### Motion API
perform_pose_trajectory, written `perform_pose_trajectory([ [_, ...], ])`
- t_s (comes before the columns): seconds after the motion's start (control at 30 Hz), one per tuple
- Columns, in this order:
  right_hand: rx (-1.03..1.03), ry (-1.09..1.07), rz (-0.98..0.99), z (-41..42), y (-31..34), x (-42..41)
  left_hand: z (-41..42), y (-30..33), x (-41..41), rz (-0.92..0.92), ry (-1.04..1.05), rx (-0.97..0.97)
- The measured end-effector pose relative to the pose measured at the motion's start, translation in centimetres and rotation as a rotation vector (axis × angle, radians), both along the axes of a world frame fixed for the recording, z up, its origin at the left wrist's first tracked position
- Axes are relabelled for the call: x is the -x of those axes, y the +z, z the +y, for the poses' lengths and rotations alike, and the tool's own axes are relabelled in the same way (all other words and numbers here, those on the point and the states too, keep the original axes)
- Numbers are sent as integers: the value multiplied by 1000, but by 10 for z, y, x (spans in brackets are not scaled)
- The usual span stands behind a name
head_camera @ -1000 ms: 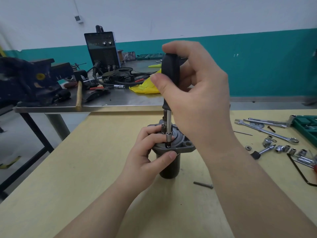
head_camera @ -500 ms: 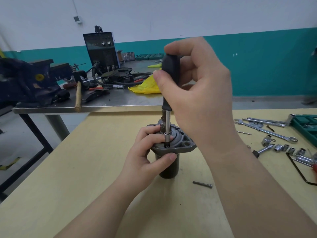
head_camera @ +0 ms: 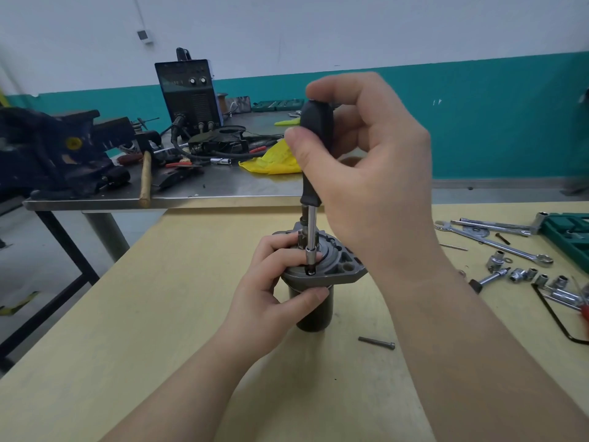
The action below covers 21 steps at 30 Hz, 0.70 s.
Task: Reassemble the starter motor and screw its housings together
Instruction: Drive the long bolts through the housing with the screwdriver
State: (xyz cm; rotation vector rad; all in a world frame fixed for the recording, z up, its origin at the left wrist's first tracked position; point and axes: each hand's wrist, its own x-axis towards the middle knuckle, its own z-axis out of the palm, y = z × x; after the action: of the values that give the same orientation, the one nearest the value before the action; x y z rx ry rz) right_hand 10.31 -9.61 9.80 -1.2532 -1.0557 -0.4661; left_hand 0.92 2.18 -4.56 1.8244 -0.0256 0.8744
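Both hands work on the upright motor (head_camera: pixel 334 269). The left hand (head_camera: pixel 274 291) grips its flange; the right hand (head_camera: pixel 366 173) grips the driver (head_camera: pixel 315 129), tip on a screw (head_camera: pixel 309 272).

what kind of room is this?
Likely a repair workshop: a bench vise and a welder on the steel table behind, and wrenches and sockets scattered on the wooden bench.

Left hand (head_camera: pixel 274 291) at 6 o'clock, fingers (head_camera: pixel 287 250) curled in a grip; right hand (head_camera: pixel 366 173) above at 12 o'clock, fingers wrapped, forearm angled toward 5 o'clock.
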Motion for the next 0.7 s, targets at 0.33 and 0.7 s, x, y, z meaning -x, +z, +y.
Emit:
perform_pose_trajectory([
  [0.33, 168, 523, 146, -12, 6, -11, 3, 0, 1, 17, -28, 0],
  [0.7, 130, 377, 174, -3, 2, -10, 4, -1, 0, 16, -27, 3],
])
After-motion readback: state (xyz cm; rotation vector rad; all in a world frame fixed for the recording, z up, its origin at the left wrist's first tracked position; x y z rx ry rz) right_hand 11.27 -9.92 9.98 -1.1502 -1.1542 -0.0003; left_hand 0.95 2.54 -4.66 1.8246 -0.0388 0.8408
